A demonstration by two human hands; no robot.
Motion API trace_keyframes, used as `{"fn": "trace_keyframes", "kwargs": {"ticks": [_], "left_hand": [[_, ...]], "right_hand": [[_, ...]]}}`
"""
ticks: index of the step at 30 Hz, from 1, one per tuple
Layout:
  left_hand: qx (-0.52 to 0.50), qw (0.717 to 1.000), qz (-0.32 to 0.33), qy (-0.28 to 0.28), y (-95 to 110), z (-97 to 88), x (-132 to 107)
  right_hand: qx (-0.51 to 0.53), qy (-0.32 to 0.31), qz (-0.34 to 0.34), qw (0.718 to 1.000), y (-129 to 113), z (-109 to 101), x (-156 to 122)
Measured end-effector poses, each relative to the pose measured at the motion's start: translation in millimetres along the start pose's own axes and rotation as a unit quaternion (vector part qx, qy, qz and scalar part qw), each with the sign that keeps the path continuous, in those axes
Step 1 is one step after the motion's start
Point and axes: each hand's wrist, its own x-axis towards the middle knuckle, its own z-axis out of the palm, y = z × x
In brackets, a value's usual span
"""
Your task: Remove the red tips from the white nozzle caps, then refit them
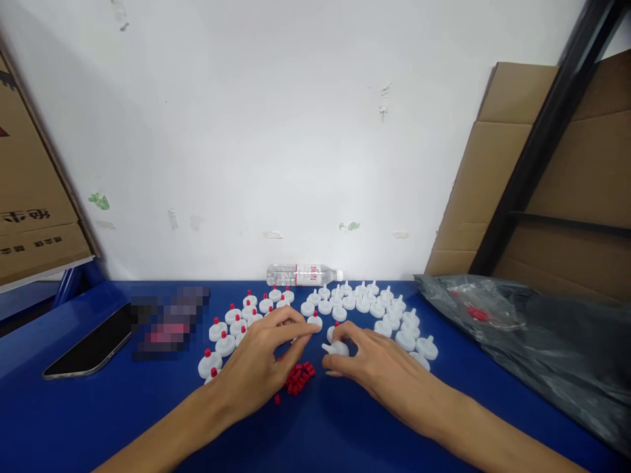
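My right hand [367, 358] grips a white nozzle cap [338, 349] between thumb and fingers, its bare spout tilted to the left. Close by on the left, my left hand [269, 345] has thumb and index finger nearly together; whatever they may pinch is hidden. Its index fingertip is just in front of a white cap with a red tip [314, 321]. Another red-tipped cap [333, 332] stands partly hidden behind my right fingers. Small red tips [299, 378] lie in a pile below my hands, partly covered by the left one.
Several red-tipped white caps [225, 343] stand on the left of the blue table [315, 440]. Several bare-spout caps [405, 339] stand on the right. A clear bottle [303, 274] lies along the wall. A phone [91, 341] is at left, a dark plastic bag [537, 348] at right.
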Motion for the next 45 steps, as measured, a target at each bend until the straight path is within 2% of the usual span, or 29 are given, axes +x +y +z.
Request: {"fn": "trace_keyframes", "kwargs": {"ticks": [3,6,10,13,18,23,28,33,39,43,45], "left_hand": [[-0.058,0.998,-0.015,0.012,4.1,3.7,0.0],[-0.089,0.995,-0.033,-0.001,7.2,6.2,-0.4],[-0.081,0.996,-0.024,-0.025,8.2,7.1,-1.3],[-0.061,0.998,-0.011,-0.023,6.5,7.8,-2.4],[0.017,0.999,0.044,-0.001,1.6,9.4,-5.1],[0.135,0.984,0.110,-0.025,4.1,7.9,-7.0],[0.136,0.984,0.114,-0.030,14.3,8.1,-10.5],[0.085,0.991,0.089,-0.050,19.6,7.5,-15.1],[0.065,0.994,0.024,-0.086,23.6,5.8,-17.1],[0.085,0.990,0.050,-0.105,24.0,2.4,-9.8],[0.098,0.988,0.078,-0.089,21.7,0.1,-4.7]], "right_hand": [[-0.010,0.002,-0.004,1.000,0.3,0.2,0.6],[-0.016,0.008,-0.013,1.000,-1.1,-1.0,1.4],[0.009,0.022,-0.002,1.000,-3.7,-4.6,-0.3],[0.058,0.031,0.009,0.998,-3.8,-5.7,-2.9],[0.190,0.145,-0.005,0.971,0.2,-2.2,-4.5],[0.199,0.225,-0.041,0.953,-1.5,-1.5,-5.4],[0.188,0.281,-0.060,0.939,-7.7,-2.4,-8.0],[0.170,0.296,-0.073,0.937,-10.3,-1.7,-8.2],[0.138,0.307,-0.081,0.938,-11.5,-1.0,-6.7],[0.125,0.297,-0.087,0.943,-8.3,-1.8,-5.0],[0.117,0.281,-0.074,0.950,-6.1,-3.1,-3.5]]}}
